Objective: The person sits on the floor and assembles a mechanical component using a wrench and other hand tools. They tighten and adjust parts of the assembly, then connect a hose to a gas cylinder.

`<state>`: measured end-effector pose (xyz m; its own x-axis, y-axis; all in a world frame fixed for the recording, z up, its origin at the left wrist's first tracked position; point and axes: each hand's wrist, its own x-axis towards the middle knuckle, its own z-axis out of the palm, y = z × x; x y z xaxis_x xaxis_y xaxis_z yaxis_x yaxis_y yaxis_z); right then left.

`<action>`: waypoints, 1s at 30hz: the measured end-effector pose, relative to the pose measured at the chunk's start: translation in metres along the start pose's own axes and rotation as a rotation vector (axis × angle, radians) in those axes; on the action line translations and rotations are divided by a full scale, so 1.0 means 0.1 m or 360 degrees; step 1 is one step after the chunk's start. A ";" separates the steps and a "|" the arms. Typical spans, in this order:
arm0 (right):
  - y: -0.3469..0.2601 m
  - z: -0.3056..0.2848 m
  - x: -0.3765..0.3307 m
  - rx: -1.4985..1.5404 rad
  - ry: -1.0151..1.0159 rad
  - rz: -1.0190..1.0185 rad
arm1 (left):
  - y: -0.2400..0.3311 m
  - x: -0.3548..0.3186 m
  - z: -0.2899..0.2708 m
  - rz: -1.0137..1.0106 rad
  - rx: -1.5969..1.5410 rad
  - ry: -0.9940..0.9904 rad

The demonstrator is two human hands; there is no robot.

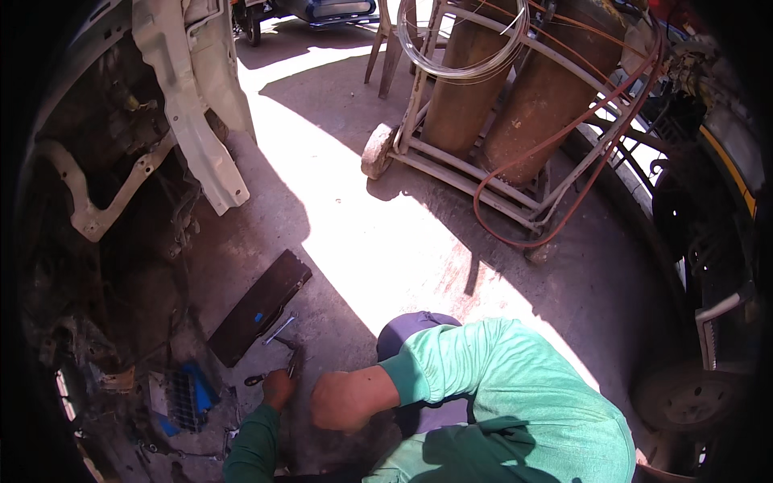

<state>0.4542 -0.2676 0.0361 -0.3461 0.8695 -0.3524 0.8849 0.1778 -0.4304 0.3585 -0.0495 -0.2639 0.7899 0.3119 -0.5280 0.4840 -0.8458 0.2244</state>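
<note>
My left hand (279, 390), in a dark green sleeve, is low on the left with its fingers closed round a dark-handled tool (254, 379). The tool's exact kind is too small to tell. A silver wrench (279, 331) lies on the ground just beyond this hand, beside a long dark flat case (259, 310) with a small blue spot. My right arm is bent across in front of me, its green sleeve pushed up. The bare bent part (345, 399) ends close to the left hand; the right hand's fingers are hidden.
Left stands a stripped vehicle body (189, 105). Blue pieces (199, 386), a wire grid (181, 401) and spanners (181, 452) lie below it. A wheeled trolley (467, 177) carries two rusty cylinders (523, 105) and a red hose (555, 141). A wheel (684, 402) is at right.
</note>
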 end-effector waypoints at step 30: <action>-1.74 -0.36 -3.09 0.1107 0.1188 0.1690 | 4.78 -1.42 -3.86 0.0746 -0.1116 -0.0126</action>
<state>0.4185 -0.5506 0.2502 0.7840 0.5172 -0.3433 0.2162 -0.7459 -0.6300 0.6233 -0.3311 0.2350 0.9511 -0.0571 -0.3035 0.2553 -0.4076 0.8767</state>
